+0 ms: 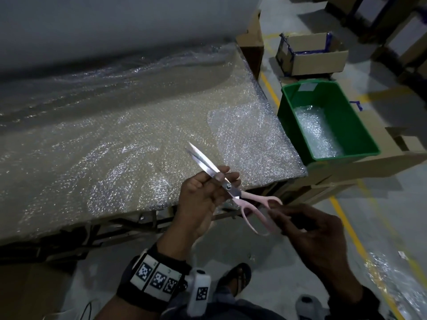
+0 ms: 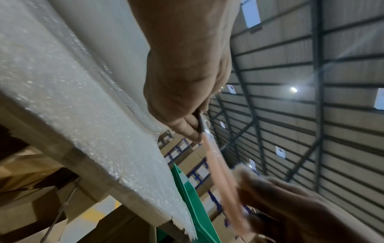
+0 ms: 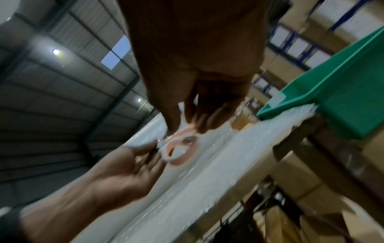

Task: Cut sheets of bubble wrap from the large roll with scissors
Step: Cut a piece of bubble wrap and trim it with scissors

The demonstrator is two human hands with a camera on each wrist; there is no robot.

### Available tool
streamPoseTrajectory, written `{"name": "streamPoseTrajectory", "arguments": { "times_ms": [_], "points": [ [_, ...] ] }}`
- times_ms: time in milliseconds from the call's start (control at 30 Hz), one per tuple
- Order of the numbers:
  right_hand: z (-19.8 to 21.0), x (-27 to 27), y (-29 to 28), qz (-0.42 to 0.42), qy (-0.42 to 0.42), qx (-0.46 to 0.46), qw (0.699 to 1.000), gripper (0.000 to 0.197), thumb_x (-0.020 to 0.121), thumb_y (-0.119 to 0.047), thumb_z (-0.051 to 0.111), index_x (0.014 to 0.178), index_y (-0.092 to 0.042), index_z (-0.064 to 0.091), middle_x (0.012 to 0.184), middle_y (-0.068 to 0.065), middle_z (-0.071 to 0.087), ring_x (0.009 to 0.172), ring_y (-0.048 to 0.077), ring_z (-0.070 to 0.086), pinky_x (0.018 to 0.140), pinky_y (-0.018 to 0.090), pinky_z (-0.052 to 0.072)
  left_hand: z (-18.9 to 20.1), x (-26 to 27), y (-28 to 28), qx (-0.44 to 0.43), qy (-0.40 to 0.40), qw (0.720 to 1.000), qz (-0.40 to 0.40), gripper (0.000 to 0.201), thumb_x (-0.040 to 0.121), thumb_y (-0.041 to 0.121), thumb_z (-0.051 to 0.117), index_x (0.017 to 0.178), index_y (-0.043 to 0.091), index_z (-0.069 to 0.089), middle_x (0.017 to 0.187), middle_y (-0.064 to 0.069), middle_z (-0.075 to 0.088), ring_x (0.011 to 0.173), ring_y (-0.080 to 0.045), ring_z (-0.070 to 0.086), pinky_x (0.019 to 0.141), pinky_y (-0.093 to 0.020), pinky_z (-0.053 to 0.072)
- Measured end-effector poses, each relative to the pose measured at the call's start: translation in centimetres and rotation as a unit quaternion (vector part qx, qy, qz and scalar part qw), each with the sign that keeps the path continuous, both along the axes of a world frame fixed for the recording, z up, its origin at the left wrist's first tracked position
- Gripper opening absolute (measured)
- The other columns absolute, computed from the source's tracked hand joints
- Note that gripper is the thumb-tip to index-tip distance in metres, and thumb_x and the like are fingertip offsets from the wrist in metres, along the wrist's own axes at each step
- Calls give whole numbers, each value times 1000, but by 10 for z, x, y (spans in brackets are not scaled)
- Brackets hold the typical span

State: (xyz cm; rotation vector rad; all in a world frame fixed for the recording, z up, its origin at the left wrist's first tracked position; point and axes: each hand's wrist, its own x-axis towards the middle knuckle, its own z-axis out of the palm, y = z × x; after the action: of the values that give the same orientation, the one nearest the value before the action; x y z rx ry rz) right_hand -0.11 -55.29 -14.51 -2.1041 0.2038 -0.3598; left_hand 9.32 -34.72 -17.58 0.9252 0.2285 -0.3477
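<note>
From my head view, the surface is covered edge to edge by bubble wrap running off the large roll at the back. Just beside its right edge stands a green bin with some wrap in its bottom, an open cardboard box behind it, and yellow lines cross the grey floor. My left hand pinches the scissors at the blades near the pivot, blades together, tips aimed up and away, held above the near edge of the surface. My right hand has its fingers loosely curled at the pink handle loops; whether they grip yet I cannot tell.

From my left wrist, ribbed roofing with lamps runs overhead, and stacked boxes on blue racks stand beyond the bin.

From my right wrist, blurred, my fingertips touch the pink loops above the wrap, with the same roof behind.
</note>
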Motion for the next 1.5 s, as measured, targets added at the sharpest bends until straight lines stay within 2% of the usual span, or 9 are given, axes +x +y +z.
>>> {"name": "streamPoseTrajectory", "arguments": {
  "times_ms": [133,333,533,767,900,967,1033,1167,1500],
  "points": [
    [-5,5,-19,-37,50,321,945,28,75,-39,86,76,-12,76,62,7,64,54,19,53,51,24,45,1,-3,9,-43,-36,996,-68,14,89,12,71,100,8,80,101,-23,77,95,-37,77,83,-45,64],
    [-29,0,-12,227,395,423,783,38,77,-20,82,106,4,79,96,26,74,79,30,72,69,36,60,-10,3,12,-52,-64,983,-162,31,81,32,89,105,14,79,103,-15,79,116,-37,71,96,-49,59],
    [-33,2,-5,206,380,421,797,60,68,-45,92,105,0,79,102,27,69,86,34,62,70,38,51,-23,16,32,-58,-62,981,-172,33,78,27,93,104,11,79,101,-17,79,118,-39,70,99,-49,59],
    [-36,3,10,293,379,521,706,40,95,0,64,133,9,64,128,34,65,94,25,74,70,29,59,-35,13,31,-83,-59,970,-222,21,91,20,79,110,11,76,107,-16,79,125,-34,67,102,-46,56],
    [-51,-5,12,276,366,507,730,34,88,-1,74,121,8,69,100,26,71,76,21,69,64,26,54,-35,10,28,67,-84,967,-233,27,92,21,74,117,10,76,114,-17,78,107,-28,74,86,-37,60],
    [-58,-4,4,228,353,483,768,48,72,-24,95,108,0,76,85,16,68,70,17,65,62,26,53,-48,9,37,339,-167,912,-161,32,86,38,81,114,23,78,108,0,80,101,-16,74,85,-35,57],
    [-65,-7,-10,185,340,439,811,68,56,-43,102,105,-2,76,85,15,68,73,19,64,64,28,53,-69,6,52,614,-294,727,-81,44,79,57,80,115,31,76,109,12,75,98,-11,64,83,-35,51],
    [-76,-24,-28,203,350,399,823,68,70,-47,92,112,1,69,89,16,68,79,23,60,70,30,47,-103,7,60,746,-431,500,-90,61,75,44,90,129,27,68,121,-1,61,105,-26,54,87,-42,42],
    [-99,-32,-19,244,426,310,814,24,87,1,76,110,6,71,91,9,78,84,19,68,77,35,47,-115,27,51,741,-476,471,-51,24,89,34,80,112,27,76,105,2,67,94,-27,56,81,-42,39]
  ]
}}
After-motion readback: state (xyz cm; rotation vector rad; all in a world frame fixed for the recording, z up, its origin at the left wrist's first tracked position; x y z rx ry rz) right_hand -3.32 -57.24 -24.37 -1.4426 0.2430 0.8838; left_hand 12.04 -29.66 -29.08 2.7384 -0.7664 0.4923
